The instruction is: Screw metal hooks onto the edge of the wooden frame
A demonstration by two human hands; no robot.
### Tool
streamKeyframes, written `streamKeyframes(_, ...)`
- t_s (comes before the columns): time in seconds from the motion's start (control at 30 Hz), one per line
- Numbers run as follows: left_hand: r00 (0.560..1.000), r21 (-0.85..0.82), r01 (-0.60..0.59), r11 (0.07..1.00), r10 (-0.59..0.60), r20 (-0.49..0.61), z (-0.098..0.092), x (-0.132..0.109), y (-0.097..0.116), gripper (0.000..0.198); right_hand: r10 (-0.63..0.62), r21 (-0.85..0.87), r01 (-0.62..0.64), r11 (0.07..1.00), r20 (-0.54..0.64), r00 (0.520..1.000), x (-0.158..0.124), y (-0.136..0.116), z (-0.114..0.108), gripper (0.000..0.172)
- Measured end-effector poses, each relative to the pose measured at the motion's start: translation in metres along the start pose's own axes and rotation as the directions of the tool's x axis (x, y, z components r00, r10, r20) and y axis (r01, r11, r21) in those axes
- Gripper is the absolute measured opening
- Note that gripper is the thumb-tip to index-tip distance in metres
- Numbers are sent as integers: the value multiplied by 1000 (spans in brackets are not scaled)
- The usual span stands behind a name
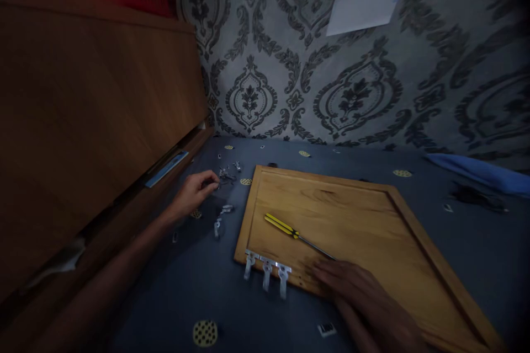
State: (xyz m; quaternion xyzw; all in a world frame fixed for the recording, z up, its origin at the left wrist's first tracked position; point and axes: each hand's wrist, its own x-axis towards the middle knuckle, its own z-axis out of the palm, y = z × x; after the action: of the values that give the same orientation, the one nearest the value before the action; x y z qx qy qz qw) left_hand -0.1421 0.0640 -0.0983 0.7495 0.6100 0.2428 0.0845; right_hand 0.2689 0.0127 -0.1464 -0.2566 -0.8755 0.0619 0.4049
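"Where is your left hand?"

"My left hand (197, 192) is out over the dark blue surface (165, 298), right by a little heap of metal pieces (227, 175). Thumb and forefinger meet at the tips; I can't tell whether something small is between them."

"And the right?"

"My right hand (360, 289) rests on the near edge of the wooden board (331, 198), fingers lying together. I can't tell whether it grips that edge."

"What's on the board?"

"A yellow-handled screwdriver (281, 225) lies across it, shaft slanting toward my right fingers. At the near left corner, a row of three hooks (267, 276) sits on the edge, their ends jutting past it."

"Anything nearer the left hand?"

"Loose metal pieces (217, 226) on the surface, between that hand and the board."
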Motion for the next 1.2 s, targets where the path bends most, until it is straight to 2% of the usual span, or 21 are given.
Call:
streamKeyframes(0.1, 1000, 38, -9, 999, 9, -2, 4, 0, 1, 32, 5, 2, -5, 1000, -23, 1000, 2, -4, 1, 35)
streamKeyframes(0.27, 1000, 50, -8, 999, 9, -20, 4, -2, -9, 32, 34, 16, -34, 999, -15, 999, 0, -3, 3, 31)
streamKeyframes(0.37, 999, 4, 5, 1000, -5, -49, -1, -3, -12, 32, 59, 14, -59, 998, 25, 998, -2, -1, 3, 31)
streamKeyframes(0.47, 996, -89, 19, 996, -27, -87, -9, -2, -4, 31, 55, 3, -55, 998, 15, 998, 0, -2, 3, 32)
streamKeyframes(0.53, 997, -173, 14, 985, -28, -76, -15, -3, 12, 28, 17, -2, -18, 1000, -25, 1000, 5, -7, 2, 34)
streamKeyframes(0.63, 1000, -314, -9, 950, 17, 23, -17, -9, 49, 23, -7, 0, 7, 1000, -91, 996, 17, -23, 0, 35)
streamKeyframes(0.77, 973, -479, -5, 878, 116, 201, -9, -23, 107, 20, 63, 86, -55, 995, -94, 994, 30, -52, -5, 48)
streamKeyframes(0.87, 944, -552, 20, 834, 166, 284, 0, -32, 138, 20, 126, 204, -109, 973, -74, 989, 33, -70, -9, 52)
streamKeyframes(1.07, 899, -603, 34, 797, 239, 367, 16, -34, 167, 19, 235, 380, -223, 898, 15, 972, 17, -84, -9, 43)
streamKeyframes(1.13, 907, -591, 19, 807, 235, 350, 20, -34, 170, 19, 335, 412, -320, 853, 37, 942, 8, -86, -8, 35)
streamKeyframes(1.2, 933, -561, 0, 828, 203, 298, 22, -33, 169, 20, 461, 459, -437, 773, 66, 885, 1, -87, -7, 30)
